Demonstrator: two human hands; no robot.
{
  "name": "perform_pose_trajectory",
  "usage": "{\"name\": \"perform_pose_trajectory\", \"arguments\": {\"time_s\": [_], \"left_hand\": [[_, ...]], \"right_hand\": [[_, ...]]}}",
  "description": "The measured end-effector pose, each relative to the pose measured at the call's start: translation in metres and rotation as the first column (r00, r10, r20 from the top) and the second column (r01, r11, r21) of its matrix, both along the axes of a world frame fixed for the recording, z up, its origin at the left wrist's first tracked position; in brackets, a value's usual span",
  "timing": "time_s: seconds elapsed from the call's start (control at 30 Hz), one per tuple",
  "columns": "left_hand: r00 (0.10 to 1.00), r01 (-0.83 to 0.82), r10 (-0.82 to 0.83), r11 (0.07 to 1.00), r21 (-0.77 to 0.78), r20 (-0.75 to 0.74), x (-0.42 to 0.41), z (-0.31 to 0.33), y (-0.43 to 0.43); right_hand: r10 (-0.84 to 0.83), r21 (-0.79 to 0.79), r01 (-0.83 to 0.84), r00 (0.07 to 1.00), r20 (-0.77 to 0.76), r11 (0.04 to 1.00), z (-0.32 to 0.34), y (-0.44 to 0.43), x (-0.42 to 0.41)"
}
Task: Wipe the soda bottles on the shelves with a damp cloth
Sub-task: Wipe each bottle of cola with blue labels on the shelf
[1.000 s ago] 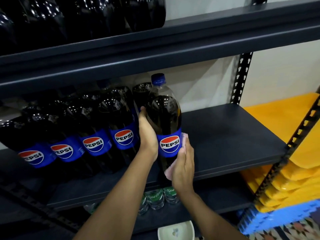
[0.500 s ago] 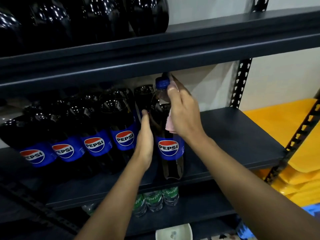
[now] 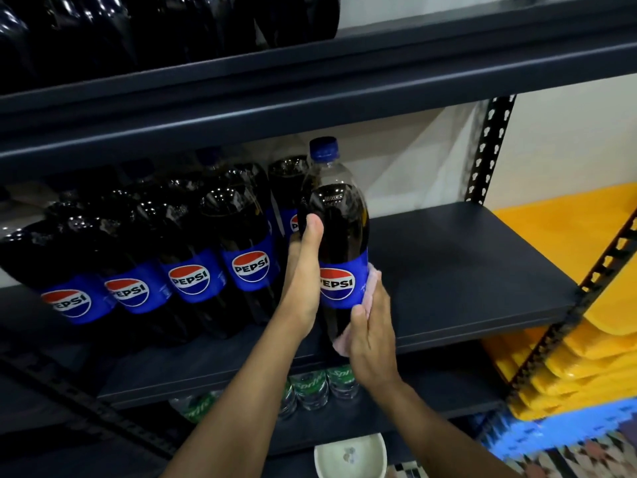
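A large Pepsi bottle point(image 3: 339, 222) with a blue cap stands upright at the front of the middle shelf point(image 3: 458, 277). My left hand point(image 3: 303, 270) grips its left side, thumb across the dark front above the label. My right hand point(image 3: 370, 336) presses a pink cloth point(image 3: 370, 288) against the bottle's lower right side, at and below the blue label. Most of the cloth is hidden under my palm. A row of several more Pepsi bottles point(image 3: 193, 257) stands to the left on the same shelf.
Dark bottles point(image 3: 165, 25) fill the top shelf. Green Sprite bottles point(image 3: 310, 388) stand on the lower shelf. A white bowl point(image 3: 351, 458) sits below. Yellow and blue foam mats point(image 3: 579, 357) are stacked to the right, past the perforated shelf post point(image 3: 489, 146).
My right hand with the cloth has gone from the bottle's base up to its neck and cap, then back down to the label and lower side. The left hand kept holding the bottle.
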State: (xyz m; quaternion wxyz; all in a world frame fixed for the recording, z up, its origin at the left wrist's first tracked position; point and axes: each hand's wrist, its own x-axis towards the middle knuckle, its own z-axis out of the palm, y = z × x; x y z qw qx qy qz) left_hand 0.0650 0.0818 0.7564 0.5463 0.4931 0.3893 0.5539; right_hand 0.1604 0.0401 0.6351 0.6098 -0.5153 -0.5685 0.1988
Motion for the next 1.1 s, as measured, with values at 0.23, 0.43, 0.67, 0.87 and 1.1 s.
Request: {"name": "perform_pose_trajectory", "arguments": {"time_s": [0.23, 0.43, 0.67, 0.87, 1.1], "left_hand": [[0.999, 0.044, -0.042, 0.997, 0.059, -0.028, -0.002, 0.014, -0.002], [0.998, 0.054, -0.053, 0.999, -0.009, 0.041, -0.008, 0.021, 0.005], [0.993, 0.116, -0.115, 0.993, 0.025, -0.034, -0.008, 0.021, -0.007], [0.995, 0.097, -0.097, 0.994, 0.042, -0.004, -0.008, 0.020, -0.004], [0.995, 0.084, -0.087, 0.995, 0.045, 0.049, -0.004, 0.024, 0.001]], "right_hand": [[-0.009, 0.148, 0.011, 1.000, -0.011, 0.989, 0.093, 0.020, 0.001], [0.066, 0.074, -0.068, 0.997, 0.040, 0.995, 0.193, 0.045, 0.016], [-0.172, 0.342, 0.121, 0.977, 0.124, 0.932, 0.144, 0.043, -0.008], [-0.120, 0.174, 0.094, 0.982, 0.147, 0.980, 0.041, 0.023, -0.012], [0.005, -0.004, -0.004, 0.994, 0.111, 1.000, -0.002, 0.005, -0.002]]}}
